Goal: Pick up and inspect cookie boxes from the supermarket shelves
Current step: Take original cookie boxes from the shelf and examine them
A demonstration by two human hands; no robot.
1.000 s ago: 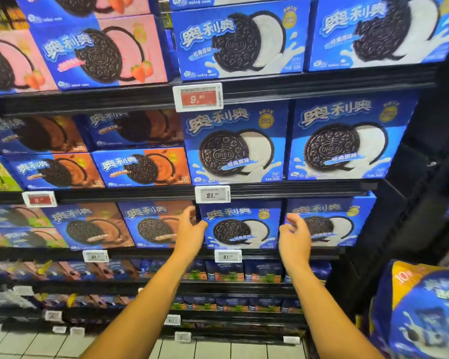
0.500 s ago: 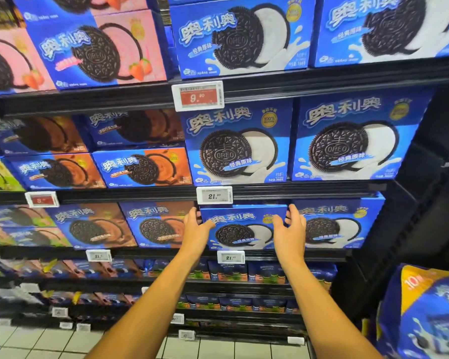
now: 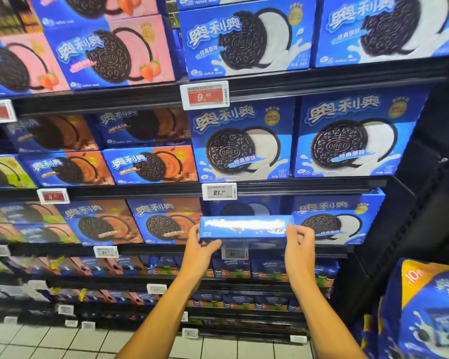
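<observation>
A flat blue cardboard cookie box (image 3: 245,226) sits between both hands in front of the third shelf (image 3: 283,248) from the top, tipped so that its narrow top edge with a blurred white band faces the camera. The left hand (image 3: 200,246) grips the box's left end, fingers curled behind it and thumb under its lower edge. The right hand (image 3: 298,242) grips the right end the same way, fingertips wrapped over the upper corner. Behind the box, deeper in the same shelf slot, another blue box with a black cookie print (image 3: 244,209) stands in shadow. Just to the right stands a matching blue box with a black-and-white cookie picture (image 3: 335,218). To the left are blue-and-orange chocolate cookie boxes (image 3: 163,221). A white price tag reading 21.50 (image 3: 219,192) hangs on the shelf rail above the held box.
</observation>
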